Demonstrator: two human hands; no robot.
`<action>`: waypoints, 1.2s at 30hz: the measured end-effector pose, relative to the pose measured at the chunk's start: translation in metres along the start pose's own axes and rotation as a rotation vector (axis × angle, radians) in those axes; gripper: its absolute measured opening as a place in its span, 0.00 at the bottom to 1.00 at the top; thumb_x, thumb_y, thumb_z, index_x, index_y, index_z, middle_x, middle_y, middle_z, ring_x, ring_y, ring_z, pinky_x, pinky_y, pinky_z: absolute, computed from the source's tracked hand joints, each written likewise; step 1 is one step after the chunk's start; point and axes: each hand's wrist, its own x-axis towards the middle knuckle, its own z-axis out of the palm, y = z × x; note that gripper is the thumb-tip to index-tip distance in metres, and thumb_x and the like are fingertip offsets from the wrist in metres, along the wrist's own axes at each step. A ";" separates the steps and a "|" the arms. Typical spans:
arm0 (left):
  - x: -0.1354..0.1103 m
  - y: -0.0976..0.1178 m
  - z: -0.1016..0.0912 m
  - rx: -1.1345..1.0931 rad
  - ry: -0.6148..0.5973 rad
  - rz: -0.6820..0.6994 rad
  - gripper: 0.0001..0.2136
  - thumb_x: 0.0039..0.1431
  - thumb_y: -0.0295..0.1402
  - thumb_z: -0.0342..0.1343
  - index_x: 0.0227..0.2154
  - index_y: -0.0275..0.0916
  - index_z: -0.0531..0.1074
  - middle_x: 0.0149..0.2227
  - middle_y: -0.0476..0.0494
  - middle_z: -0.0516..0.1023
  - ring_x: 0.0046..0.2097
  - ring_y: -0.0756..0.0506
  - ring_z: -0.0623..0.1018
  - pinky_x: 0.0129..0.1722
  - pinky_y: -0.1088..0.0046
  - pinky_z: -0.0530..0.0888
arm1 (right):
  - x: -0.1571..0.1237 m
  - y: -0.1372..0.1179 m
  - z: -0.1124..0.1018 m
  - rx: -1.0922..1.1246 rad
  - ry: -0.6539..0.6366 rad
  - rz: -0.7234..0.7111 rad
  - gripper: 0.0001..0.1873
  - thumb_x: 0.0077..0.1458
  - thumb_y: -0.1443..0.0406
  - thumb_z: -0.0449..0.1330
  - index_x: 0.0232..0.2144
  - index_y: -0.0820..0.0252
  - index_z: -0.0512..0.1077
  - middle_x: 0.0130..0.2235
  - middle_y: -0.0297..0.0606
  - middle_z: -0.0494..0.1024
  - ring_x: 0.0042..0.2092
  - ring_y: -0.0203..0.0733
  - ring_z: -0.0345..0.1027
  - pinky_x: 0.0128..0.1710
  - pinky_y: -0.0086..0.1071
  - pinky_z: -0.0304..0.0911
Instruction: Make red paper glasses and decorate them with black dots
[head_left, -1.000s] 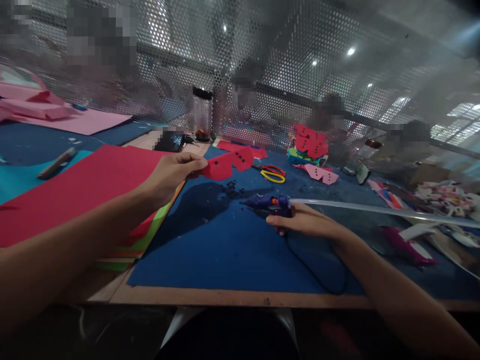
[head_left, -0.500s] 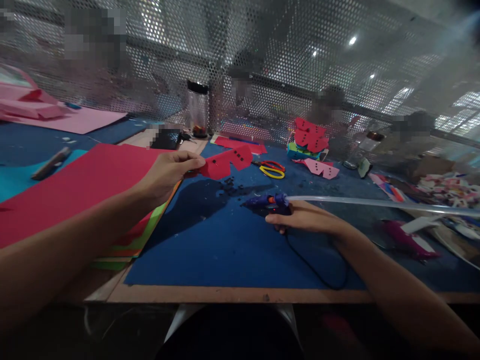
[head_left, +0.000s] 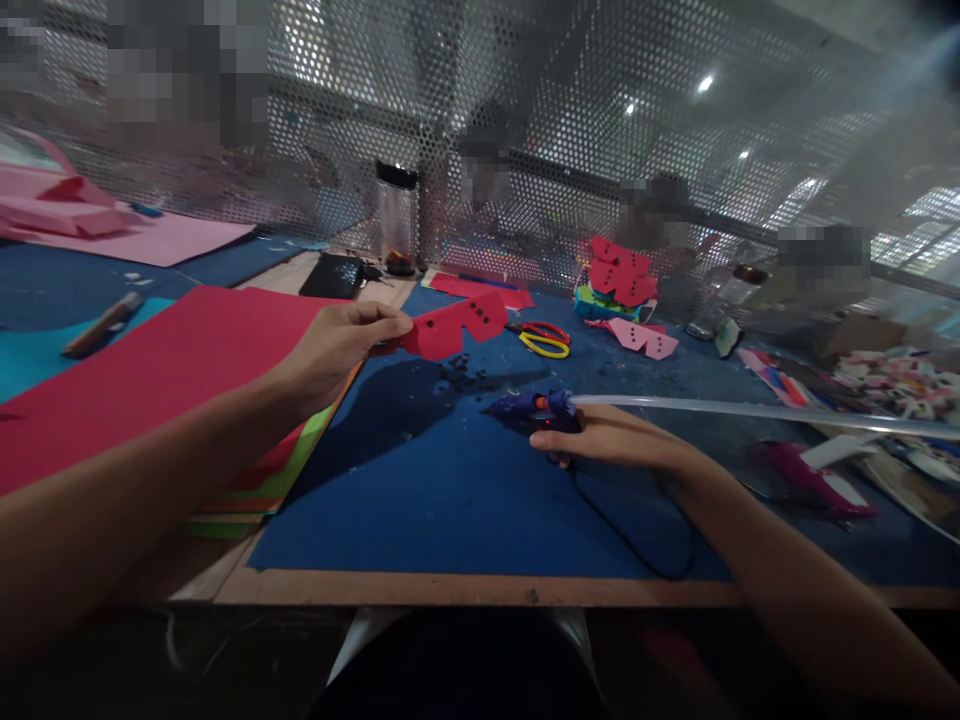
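My left hand (head_left: 349,345) pinches the left end of a red paper cutout (head_left: 442,335), notched in the middle and marked with black dots, above the blue work surface. Low on that surface, my right hand (head_left: 592,437) is wrapped round a blue glue gun (head_left: 525,404), its nozzle pointing left. A long clear glue stick (head_left: 720,408) runs out of the gun's back to the right. Small black bits (head_left: 461,375) lie scattered beneath the cutout. Yellow-and-red-handled scissors (head_left: 544,340) rest just beyond them.
Large red sheets (head_left: 187,370) cover the left side. Dotted cutouts (head_left: 621,275) are piled at the back, near a pink cutout (head_left: 643,338). A bottle (head_left: 396,220) stands by the mesh partition (head_left: 337,100). At right lie a magenta glue gun (head_left: 817,480) and paper scraps (head_left: 900,380).
Almost nothing differs; the red cutout in my left hand has shifted very slightly to the right. My right hand and the glue gun stay in practically the same place.
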 end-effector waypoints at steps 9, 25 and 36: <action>0.000 0.000 0.001 0.012 0.001 0.007 0.07 0.53 0.34 0.64 0.32 0.36 0.78 0.34 0.46 0.77 0.39 0.48 0.73 0.44 0.69 0.68 | -0.001 -0.002 0.001 -0.018 0.014 -0.008 0.15 0.56 0.52 0.62 0.30 0.58 0.74 0.25 0.33 0.76 0.27 0.38 0.72 0.25 0.30 0.67; -0.012 0.005 0.013 0.123 -0.090 0.027 0.08 0.51 0.39 0.63 0.30 0.40 0.79 0.33 0.46 0.79 0.38 0.45 0.76 0.42 0.70 0.70 | -0.008 -0.020 0.022 0.032 0.244 -0.126 0.19 0.56 0.50 0.61 0.35 0.60 0.73 0.29 0.36 0.77 0.31 0.38 0.72 0.31 0.30 0.66; -0.017 0.008 0.019 0.165 -0.144 0.039 0.09 0.52 0.40 0.63 0.31 0.39 0.78 0.33 0.43 0.80 0.38 0.44 0.77 0.42 0.67 0.71 | -0.001 -0.019 0.029 -0.326 0.370 -0.323 0.16 0.58 0.52 0.59 0.29 0.57 0.67 0.29 0.33 0.72 0.30 0.36 0.66 0.30 0.28 0.59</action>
